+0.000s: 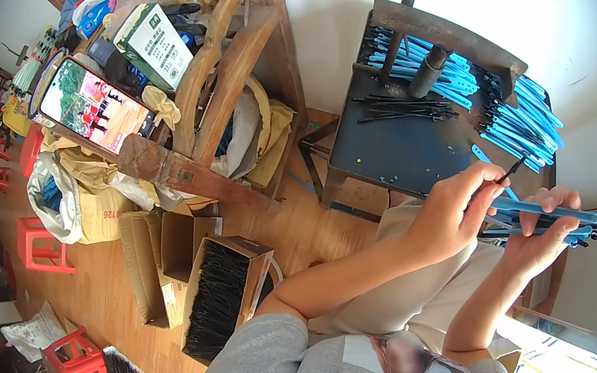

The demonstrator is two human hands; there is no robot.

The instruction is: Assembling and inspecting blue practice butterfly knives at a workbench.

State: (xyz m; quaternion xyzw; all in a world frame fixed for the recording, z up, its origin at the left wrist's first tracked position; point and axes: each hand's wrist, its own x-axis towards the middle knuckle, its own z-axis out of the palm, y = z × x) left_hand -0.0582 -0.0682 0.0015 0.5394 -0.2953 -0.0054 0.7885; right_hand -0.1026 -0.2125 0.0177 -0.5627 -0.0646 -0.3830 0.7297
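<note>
My left hand (453,213) is closed, its thumb and fingers pinching a thin black rod (513,169) that points up and to the right. Close beside it, my right hand (541,238) wraps round several blue plastic strips (506,206) with black rod ends sticking out at the right. Both hands are over the near edge of a dark metal worktable (371,146). On that table lies a pile of blue strips (520,127) with black ends, and another bundle of blue strips (438,74) farther back. Loose black rods (404,106) lie to their left.
A press-like metal frame (446,28) with a post rises from the table. Left of me stand a carton of black rods (218,296) and a tan carton (145,269). A phone (95,104) leans near a wooden chair (216,81). Red stools (74,366) stand farther left.
</note>
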